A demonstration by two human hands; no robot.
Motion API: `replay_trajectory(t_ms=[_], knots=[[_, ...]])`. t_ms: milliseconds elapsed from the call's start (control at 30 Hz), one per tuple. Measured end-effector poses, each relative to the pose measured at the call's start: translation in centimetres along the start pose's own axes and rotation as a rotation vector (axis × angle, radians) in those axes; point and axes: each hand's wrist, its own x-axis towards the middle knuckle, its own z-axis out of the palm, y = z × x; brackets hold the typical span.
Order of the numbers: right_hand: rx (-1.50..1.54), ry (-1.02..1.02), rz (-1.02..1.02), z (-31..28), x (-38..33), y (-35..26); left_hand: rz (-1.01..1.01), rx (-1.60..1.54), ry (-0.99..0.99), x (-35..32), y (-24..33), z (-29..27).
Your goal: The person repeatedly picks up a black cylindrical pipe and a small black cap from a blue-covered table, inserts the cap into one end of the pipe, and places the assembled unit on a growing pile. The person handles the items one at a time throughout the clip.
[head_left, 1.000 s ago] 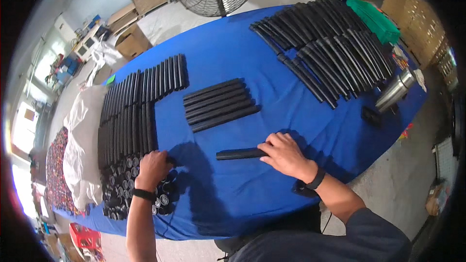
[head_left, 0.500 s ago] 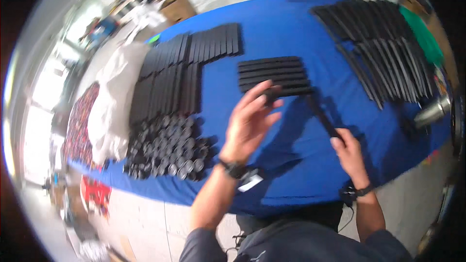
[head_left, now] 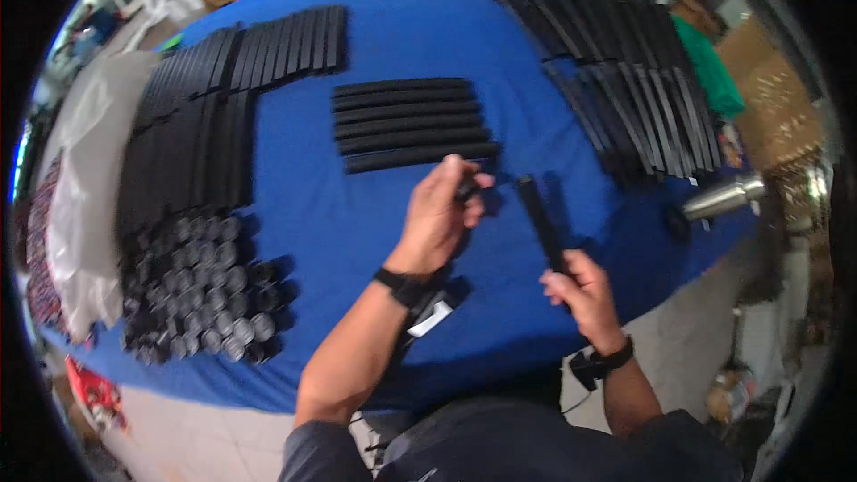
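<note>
A table under blue cloth [head_left: 295, 170] carries everything here, with a middle row of black tubes [head_left: 406, 127] lying side by side near its centre. Left of that row stand longer ranks of dark tubes [head_left: 183, 156]; right of it, another slanted bank of tubes [head_left: 616, 62]. Toward the person and left of the row sits a heap of round black caps [head_left: 210, 286]; a metal cylinder [head_left: 723, 196] lies off to its right.

Just on the row's near side, the left hand [head_left: 436, 219] has its fingers closed around a small dark piece [head_left: 468, 188], mostly hidden; whether the knuckles touch the row, I cannot tell. Right of it, the right hand [head_left: 585, 295] clamps the near end of a single black tube [head_left: 540, 223], tilted, its far end bare, beside the row's right end.

Good handling probably calls for a firm, low grip on the tube, a fingertip pinch on the piece, and wrists clear of the row.
</note>
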Motion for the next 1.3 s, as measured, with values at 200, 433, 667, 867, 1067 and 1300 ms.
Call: replay_trajectory(t_ms=[200,433,667,867,1067,1300], knots=[[-0.133,-0.087,-0.158,0.2,0.7,0.2,-0.084,-0.212,-0.161,-0.4,0.2,-0.4],[-0.205,-0.108,-0.219,0.7,1.0,-0.2,-0.245,-0.347,-0.546,-3.8,-1.6,0.6],[-0.498,0.018,-0.433,0.3,1.4,-0.7,-0.220,-0.389,-0.596,-4.2,-2.2,0.1],[-0.673,-0.011,-0.629,1.2,2.0,-2.4,-0.179,-0.353,-0.732,-4.1,-2.2,0.1],[-0.871,0.001,-0.752,1.6,1.7,-4.2,-0.168,-0.313,-0.766,-4.3,-2.1,0.0],[0.153,0.347,-0.348,-0.6,1.1,-4.7,-0.185,-0.258,-0.273,-3.7,-1.7,-0.4]])
